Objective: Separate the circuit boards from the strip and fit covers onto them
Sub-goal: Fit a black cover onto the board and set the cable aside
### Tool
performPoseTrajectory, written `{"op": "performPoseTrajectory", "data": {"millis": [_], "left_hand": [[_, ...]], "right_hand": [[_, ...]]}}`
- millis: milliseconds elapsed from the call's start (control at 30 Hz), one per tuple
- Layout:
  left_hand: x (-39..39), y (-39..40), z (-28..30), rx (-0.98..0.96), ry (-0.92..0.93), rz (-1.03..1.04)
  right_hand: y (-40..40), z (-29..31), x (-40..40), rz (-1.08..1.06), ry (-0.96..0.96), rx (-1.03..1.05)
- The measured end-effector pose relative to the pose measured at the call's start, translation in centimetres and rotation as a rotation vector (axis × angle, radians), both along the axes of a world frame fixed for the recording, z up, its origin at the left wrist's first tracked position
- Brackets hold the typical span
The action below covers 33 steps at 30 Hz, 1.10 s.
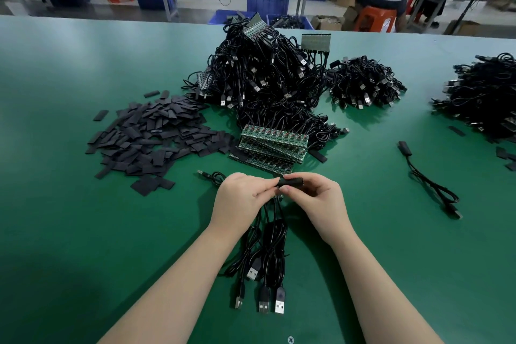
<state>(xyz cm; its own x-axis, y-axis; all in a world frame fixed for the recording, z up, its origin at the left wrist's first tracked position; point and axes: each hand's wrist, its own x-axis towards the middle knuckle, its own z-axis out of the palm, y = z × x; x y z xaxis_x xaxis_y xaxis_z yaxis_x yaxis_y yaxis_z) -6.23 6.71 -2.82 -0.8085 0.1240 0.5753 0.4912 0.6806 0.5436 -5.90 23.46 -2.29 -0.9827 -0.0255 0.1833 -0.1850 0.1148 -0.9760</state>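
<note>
Two hands, left hand [241,195] and right hand [317,198], pinch a black cover [291,182] near the desk's [69,204] front edge, behind cover pile [150,135] and board strips [272,145].

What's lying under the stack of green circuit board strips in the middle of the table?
One flat black cover pokes out from under the stack of circuit board strips at its right end, on the green table. Black cables trail off behind. Whatever else lies beneath is hidden.

Covers [156,131] lie left of the board strips [272,145]; cable heap [262,72] behind them.
</note>
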Motion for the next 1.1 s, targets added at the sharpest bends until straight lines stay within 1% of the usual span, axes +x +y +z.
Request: {"op": "performPoseTrajectory", "data": {"millis": [133,233,333,500,667,733,800,867,933,1000,1100], "left_hand": [[-0.1,0.0,-0.2,0.112,-0.116,0.023],[-0.1,0.3,-0.2,0.128,-0.100,0.084],[-0.1,0.3,-0.2,0.125,-0.082,0.129],[-0.1,0.2,-0.3,0.099,-0.057,0.142],[-0.1,0.2,-0.5,0.023,-0.041,0.144],[-0.1,0.2,-0.5,0.036,-0.063,0.142],[-0.1,0.2,-0.5,0.090,-0.095,0.142],[-0.2,0.3,-0.6,0.142,-0.125,0.148],[-0.1,0.4,-0.6,0.165,-0.138,0.151],[0.0,0.5,-0.5,0.140,-0.140,0.140],[0.2,0.6,-0.3,0.087,-0.133,0.118]], "right_hand": [[-0.2,-0.1,0.0,-0.026,0.006,0.011],[-0.9,-0.5,0.3,-0.118,0.055,0.037],[-1.2,-0.6,0.5,-0.193,0.120,0.111],[-1.2,-1.0,0.3,-0.144,0.098,0.171],[-1.2,-0.9,0.2,-0.094,0.090,0.190],[-1.3,-0.7,0.3,-0.096,0.095,0.186],[-1.4,-0.6,0.5,-0.095,0.086,0.155],[-1.5,-0.7,0.6,-0.104,0.056,0.115],[-1.6,-0.7,0.5,-0.091,0.021,0.126],[-1.6,-0.7,0.4,-0.058,0.011,0.182],[-1.6,-0.6,0.4,-0.079,-0.002,0.129]]}}
